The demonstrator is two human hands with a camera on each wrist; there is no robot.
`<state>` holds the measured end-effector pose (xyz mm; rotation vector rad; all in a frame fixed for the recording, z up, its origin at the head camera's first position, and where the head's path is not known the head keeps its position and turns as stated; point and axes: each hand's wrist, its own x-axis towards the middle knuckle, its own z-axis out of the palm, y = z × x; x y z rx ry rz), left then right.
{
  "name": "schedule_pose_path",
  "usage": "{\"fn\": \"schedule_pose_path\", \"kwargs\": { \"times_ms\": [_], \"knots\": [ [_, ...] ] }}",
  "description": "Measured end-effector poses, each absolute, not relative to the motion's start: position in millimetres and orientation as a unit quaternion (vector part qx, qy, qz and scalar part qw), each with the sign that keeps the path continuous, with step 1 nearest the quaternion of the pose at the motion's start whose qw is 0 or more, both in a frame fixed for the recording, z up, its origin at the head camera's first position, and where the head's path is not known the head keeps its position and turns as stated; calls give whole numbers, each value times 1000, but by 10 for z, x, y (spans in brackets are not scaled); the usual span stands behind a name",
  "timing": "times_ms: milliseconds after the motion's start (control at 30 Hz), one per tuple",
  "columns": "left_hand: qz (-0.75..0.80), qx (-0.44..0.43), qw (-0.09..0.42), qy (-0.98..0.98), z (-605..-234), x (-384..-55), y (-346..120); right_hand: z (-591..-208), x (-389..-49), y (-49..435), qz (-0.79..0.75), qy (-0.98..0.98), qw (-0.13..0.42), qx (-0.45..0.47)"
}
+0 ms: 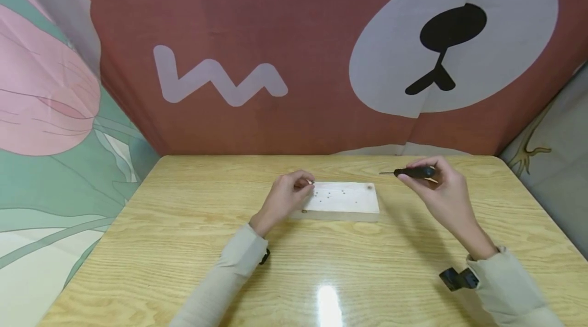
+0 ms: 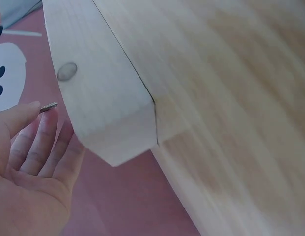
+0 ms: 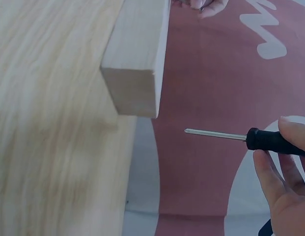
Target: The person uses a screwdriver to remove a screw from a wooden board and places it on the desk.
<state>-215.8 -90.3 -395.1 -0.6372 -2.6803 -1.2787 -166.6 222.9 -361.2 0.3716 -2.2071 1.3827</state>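
Note:
A pale wooden block (image 1: 342,204) with several small dark holes or screw heads in its top lies on the table. At its left end my left hand (image 1: 281,199) pinches a small threaded screw (image 2: 49,107) between thumb and fingertips, close over the top face. The other fingers are loosely bent in the left wrist view. To the right of the block, my right hand (image 1: 446,195) grips a black-handled screwdriver (image 3: 270,141) with thumb and fingers. Its thin metal shaft points left toward the block, raised above the table and apart from the wood.
The wood-grain table (image 1: 184,245) ends at a reddish cloth backdrop (image 1: 312,128) with a cartoon face. Printed curtains (image 1: 50,112) hang at the sides. A small black device (image 1: 459,279) is strapped at the right wrist.

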Motion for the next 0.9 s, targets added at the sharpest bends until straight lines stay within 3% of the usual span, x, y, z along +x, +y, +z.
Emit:
{"fn": "schedule_pose_path", "kwargs": {
  "times_ms": [900],
  "knots": [
    [-387, -181, 85, -900, -4015, -2143, -1415, -3893, -1581, 2668, 446, -854, 248, 107]
  ]
}}
